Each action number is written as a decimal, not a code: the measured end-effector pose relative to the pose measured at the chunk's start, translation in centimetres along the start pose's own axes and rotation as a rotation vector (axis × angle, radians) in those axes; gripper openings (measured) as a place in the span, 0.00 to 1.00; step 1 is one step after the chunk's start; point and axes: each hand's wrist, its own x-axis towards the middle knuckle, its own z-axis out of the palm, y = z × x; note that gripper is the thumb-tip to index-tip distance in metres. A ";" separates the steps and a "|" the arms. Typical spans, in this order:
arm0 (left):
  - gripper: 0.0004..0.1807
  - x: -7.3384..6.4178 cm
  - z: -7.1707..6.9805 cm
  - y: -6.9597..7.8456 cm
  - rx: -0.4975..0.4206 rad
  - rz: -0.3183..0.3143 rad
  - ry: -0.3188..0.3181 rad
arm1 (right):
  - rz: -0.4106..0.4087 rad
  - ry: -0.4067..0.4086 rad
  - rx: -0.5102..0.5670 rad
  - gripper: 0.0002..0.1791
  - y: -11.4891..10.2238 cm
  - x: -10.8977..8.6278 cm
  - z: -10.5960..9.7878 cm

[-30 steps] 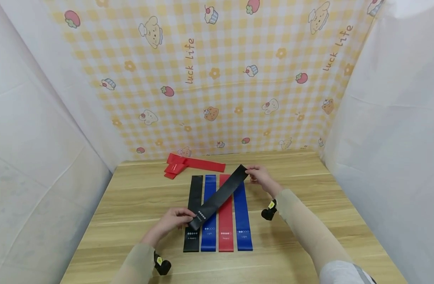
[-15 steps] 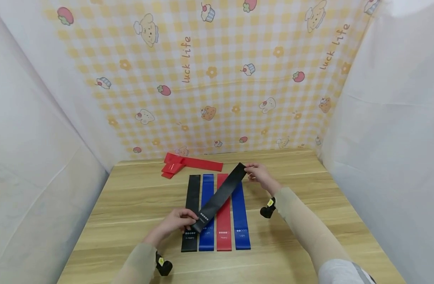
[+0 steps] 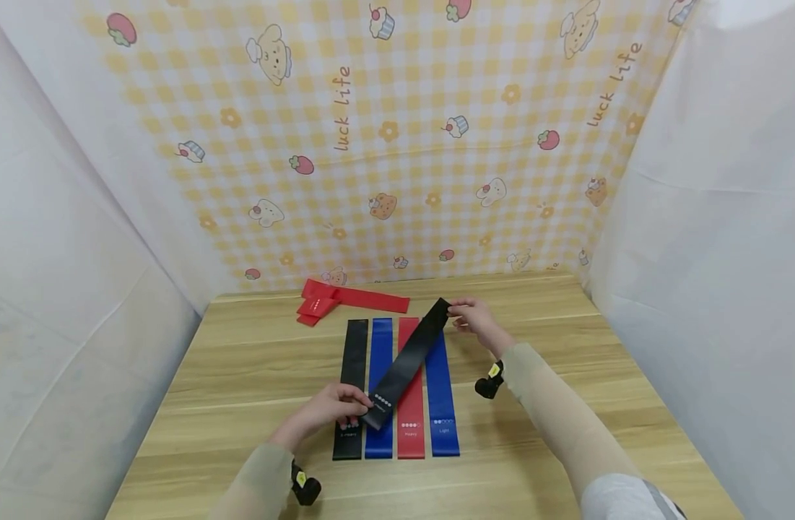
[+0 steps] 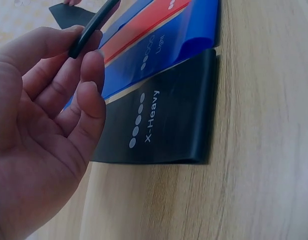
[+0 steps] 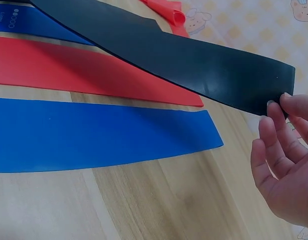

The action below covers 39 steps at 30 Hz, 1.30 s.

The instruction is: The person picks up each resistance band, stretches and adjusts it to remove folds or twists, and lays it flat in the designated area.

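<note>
Black, flat and rubbery-looking, a long band with pale printed dots stretched slantwise between two bare hands, raised over a row of similar bands. The left hand pinched its nearer end between thumb and fingers, just beside the dots; the right hand pinched the farther end at its edge, with the other fingers loosely bent below. Under the left hand's grip lay a matte black band lettered X-Heavy, partly covered by that hand in the head view. Just to the right of that grip, and passing beneath the held strip, came a glossy blue band marked Light, then a bright red band marked Heavy. A second blue band, also lettered Light, lay nearer the right hand, its far end under the raised strip and left of the right grip. Beyond both grips, toward the back and left of the right hand, a red band folded over itself rested apart from the row. Beneath everything was a pale wood-grain tabletop, and behind the right grip hung a yellow-and-white checked cloth.
</note>
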 end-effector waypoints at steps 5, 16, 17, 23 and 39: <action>0.10 0.3 0.3 0.3 0.001 -0.012 -0.029 | -0.001 -0.002 -0.012 0.15 -0.2 0.0 -0.1; 0.09 0.8 1.6 0.5 0.020 -0.031 -0.066 | -0.009 0.017 -0.030 0.16 -0.2 0.4 -0.4; 0.09 0.8 1.7 0.6 0.024 -0.028 -0.069 | -0.010 0.021 -0.029 0.16 -0.2 0.5 -0.4; 0.07 1.0 2.7 1.0 0.026 -0.008 -0.076 | -0.008 0.040 -0.037 0.16 0.0 0.6 -0.6; 0.06 2.3 4.6 1.8 0.008 -0.021 -0.134 | -0.001 0.040 -0.031 0.16 0.1 0.7 -0.9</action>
